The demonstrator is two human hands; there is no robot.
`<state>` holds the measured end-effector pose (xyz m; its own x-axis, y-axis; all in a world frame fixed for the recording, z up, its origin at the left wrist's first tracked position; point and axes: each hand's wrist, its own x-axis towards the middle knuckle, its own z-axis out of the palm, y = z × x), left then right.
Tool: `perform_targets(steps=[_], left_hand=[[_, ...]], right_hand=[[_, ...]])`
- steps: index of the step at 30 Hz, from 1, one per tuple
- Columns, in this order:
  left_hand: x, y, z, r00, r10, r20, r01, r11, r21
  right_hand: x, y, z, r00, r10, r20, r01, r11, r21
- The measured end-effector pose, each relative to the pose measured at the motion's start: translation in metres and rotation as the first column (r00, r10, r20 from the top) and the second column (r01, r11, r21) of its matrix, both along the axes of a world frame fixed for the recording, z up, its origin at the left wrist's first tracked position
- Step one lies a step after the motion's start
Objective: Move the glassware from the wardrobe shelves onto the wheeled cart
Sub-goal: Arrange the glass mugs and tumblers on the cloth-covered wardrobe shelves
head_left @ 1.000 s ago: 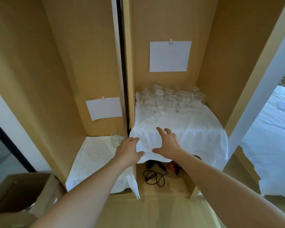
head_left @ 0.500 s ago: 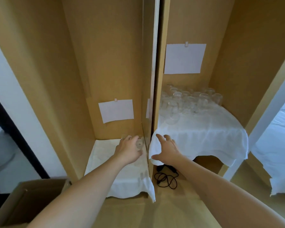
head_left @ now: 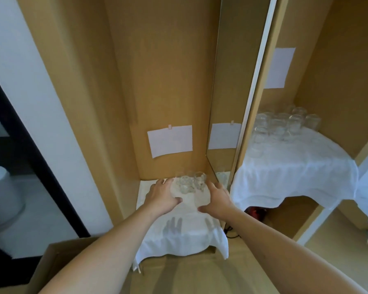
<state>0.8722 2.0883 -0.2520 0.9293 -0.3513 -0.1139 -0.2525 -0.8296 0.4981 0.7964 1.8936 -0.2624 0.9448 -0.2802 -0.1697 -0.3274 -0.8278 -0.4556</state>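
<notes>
While reaching into the left compartment at frame centre: left hand [head_left: 162,195] and right hand [head_left: 217,197] flanking a small cluster of clear glasses [head_left: 189,183], fingers extended and loosely spread, contact with the glass impossible to tell. Cluster upright on a white cloth [head_left: 179,236]. More glasses [head_left: 280,128] at right, on another white-draped shelf [head_left: 295,172].

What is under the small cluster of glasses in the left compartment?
The glasses stand on a white cloth that drapes over the front edge. The shelf beneath it is covered, so unseen.
</notes>
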Motion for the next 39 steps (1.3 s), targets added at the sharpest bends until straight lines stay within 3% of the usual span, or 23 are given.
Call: perform_targets(steps=[7,19,23,29,39], left_hand=[[0.03,0.028,-0.018,0.998,0.013,-0.058,-0.016,0.999,-0.042],[0.119,0.014,-0.089,0.974,0.051,-0.219,-0.058,0.998,-0.024],[0.17,-0.005,-0.112,0.96,0.056,-0.274,-0.045,0.998,0.047],[0.222,-0.041,-0.151,0.938,0.067,-0.34,-0.052,0.997,0.054],[0.32,-0.075,-0.231,0.909,0.173,-0.379,-0.175,0.984,0.03]], right_hand=[[0.026,0.021,-0.025,0.997,-0.013,-0.079,0.011,1.0,-0.027],[0.127,0.013,-0.102,0.977,-0.018,-0.213,0.042,0.993,0.108],[0.169,0.003,-0.137,0.959,-0.048,-0.279,0.101,0.978,0.181],[0.225,-0.016,-0.182,0.925,-0.094,-0.37,0.166,0.971,0.17],[0.345,-0.034,-0.253,0.874,-0.262,-0.409,0.379,0.895,0.236]])
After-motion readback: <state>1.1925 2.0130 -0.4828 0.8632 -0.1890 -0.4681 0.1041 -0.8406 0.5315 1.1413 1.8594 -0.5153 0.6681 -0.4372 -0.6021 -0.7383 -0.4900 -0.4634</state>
